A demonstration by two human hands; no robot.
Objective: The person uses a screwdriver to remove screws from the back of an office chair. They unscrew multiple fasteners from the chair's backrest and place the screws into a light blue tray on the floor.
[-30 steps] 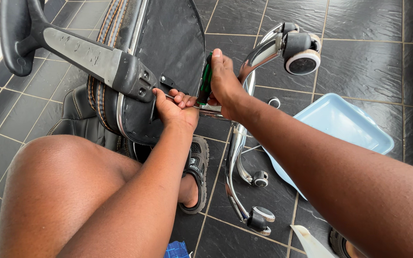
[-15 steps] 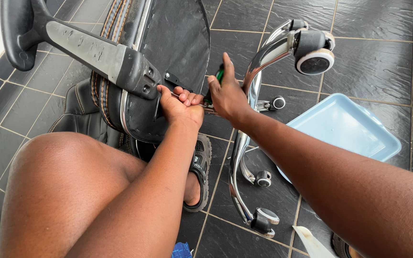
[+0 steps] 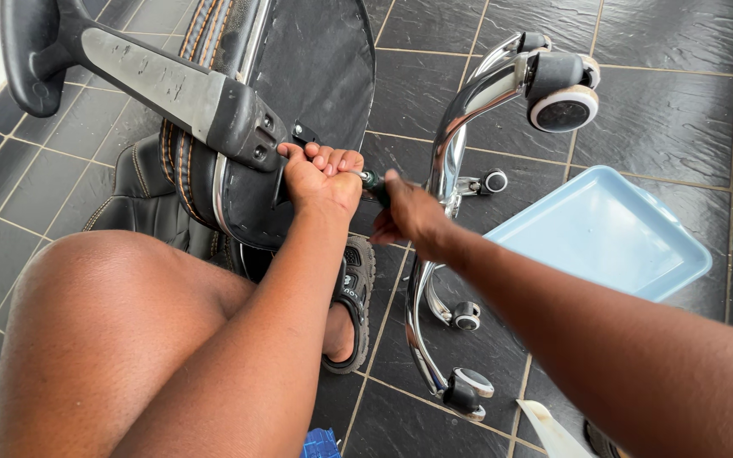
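From the head camera, an office chair (image 3: pixel 299 76) lies tipped on the dark tiled floor (image 3: pixel 663 110) in the upper left of the frame, its armrest (image 3: pixel 142 76) slanting across the top left and its chrome wheeled base (image 3: pixel 460 110) arching through the centre. The left hand (image 3: pixel 320 182) is curled tight around the metal shaft of a screwdriver (image 3: pixel 372 184) just below the armrest bracket, at the edge of the seat underside. The right hand (image 3: pixel 409 212) is closed on the green and black handle of the same tool, just right of centre. The tip and whatever fastener it meets are hidden behind the left fist. To do this well, I judge the shaft should stay square to the fastener, the left hand steadying the tool near its tip while the right presses inward and turns, so the tip does not slip out and mar the head. A pale blue tray (image 3: pixel 638 220) sits on the floor at middle right, well apart from both hands; nothing shows in the part of it that is in view. A sandal (image 3: pixel 351 297) shows at lower centre.
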